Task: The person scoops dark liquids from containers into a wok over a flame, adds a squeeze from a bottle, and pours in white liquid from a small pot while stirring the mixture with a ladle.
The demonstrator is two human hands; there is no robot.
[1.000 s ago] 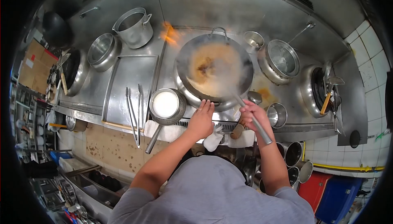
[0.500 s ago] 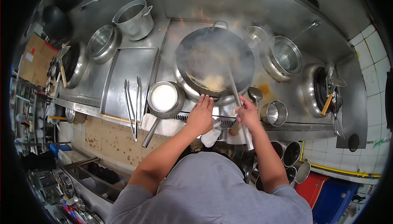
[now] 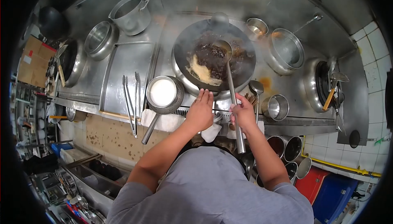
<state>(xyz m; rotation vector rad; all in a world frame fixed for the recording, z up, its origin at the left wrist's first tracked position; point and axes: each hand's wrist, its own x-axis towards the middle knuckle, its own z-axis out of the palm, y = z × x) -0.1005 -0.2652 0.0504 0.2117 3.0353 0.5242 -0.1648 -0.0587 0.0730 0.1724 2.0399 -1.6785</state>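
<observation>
Steam rises from a large black wok (image 3: 183,50), where dark brown sauce (image 3: 211,54) bubbles beside a patch of pale foam (image 3: 201,70). My left hand (image 3: 200,112) lies at the wok's near rim, fingers together and extended over the near handle; the grip underneath is hidden. A white cloth (image 3: 211,133) hangs just below that hand. Closed around the long metal handle of a ladle (image 3: 230,72) is my right hand (image 3: 243,113). The ladle's bowl dips into the sauce near the middle of the wok.
Left of the wok sits a pot of white liquid (image 3: 162,93) in a perforated strainer, beside metal tongs (image 3: 129,103). A small metal pot (image 3: 275,107) and a basin of water (image 3: 286,50) stand to the right. A tall pot (image 3: 131,17) is behind, left.
The steam has thinned, showing the ladle bowl and dark sauce clearly. My right hand and the ladle handle's lower end have shifted slightly left. My left hand stays at the rim.
</observation>
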